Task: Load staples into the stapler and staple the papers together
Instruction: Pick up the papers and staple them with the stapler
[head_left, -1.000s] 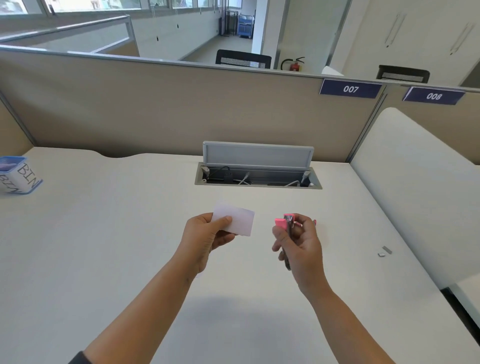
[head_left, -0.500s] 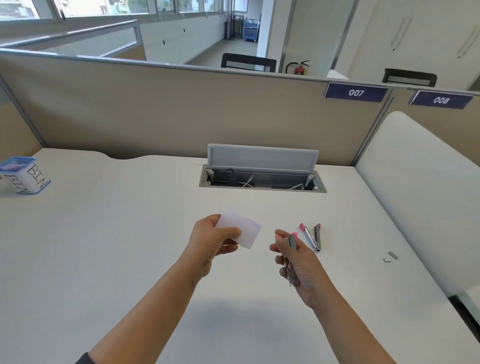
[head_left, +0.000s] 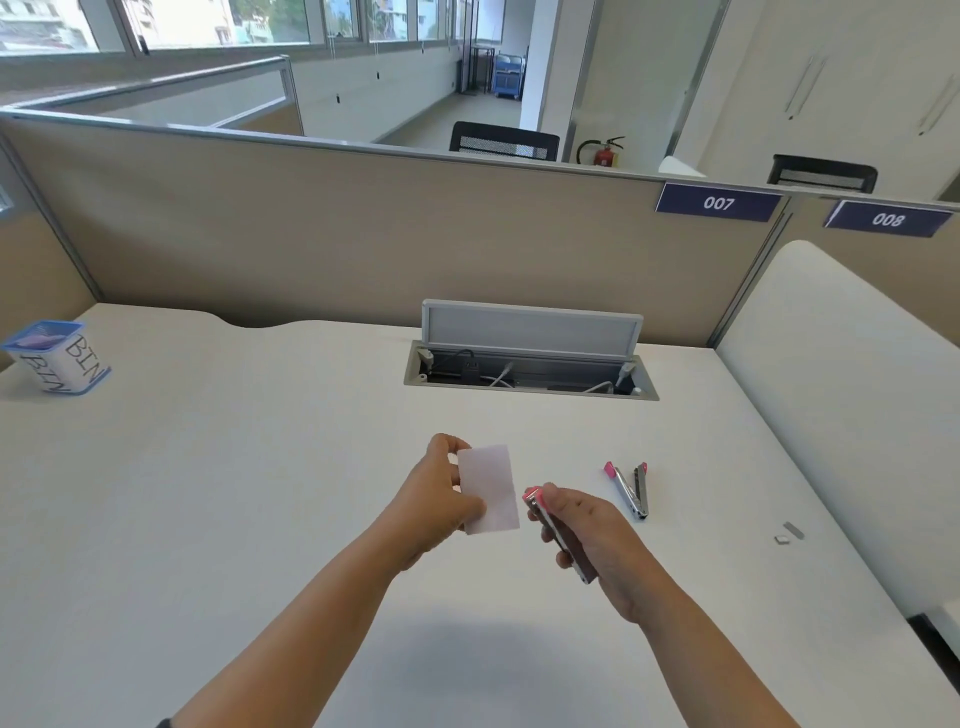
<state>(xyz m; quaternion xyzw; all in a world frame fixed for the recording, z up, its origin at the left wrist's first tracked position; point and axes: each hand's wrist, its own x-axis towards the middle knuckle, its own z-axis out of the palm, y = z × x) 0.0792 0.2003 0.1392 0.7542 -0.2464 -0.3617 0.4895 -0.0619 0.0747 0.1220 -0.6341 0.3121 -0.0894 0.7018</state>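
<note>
Between left-hand fingers (head_left: 470, 503), papers (head_left: 489, 488); stapler (head_left: 558, 535) alongside.

Above the white bench (head_left: 260, 493), the left hand (head_left: 436, 499) pinches a small white paper slip (head_left: 491, 488), and the right hand (head_left: 592, 540) grips a pink-tipped stapler (head_left: 556, 535) just beside it. A second, opened stapler (head_left: 631, 488) lies on the bench near the right hand, with loose staples (head_left: 789, 534) farther right.
</note>
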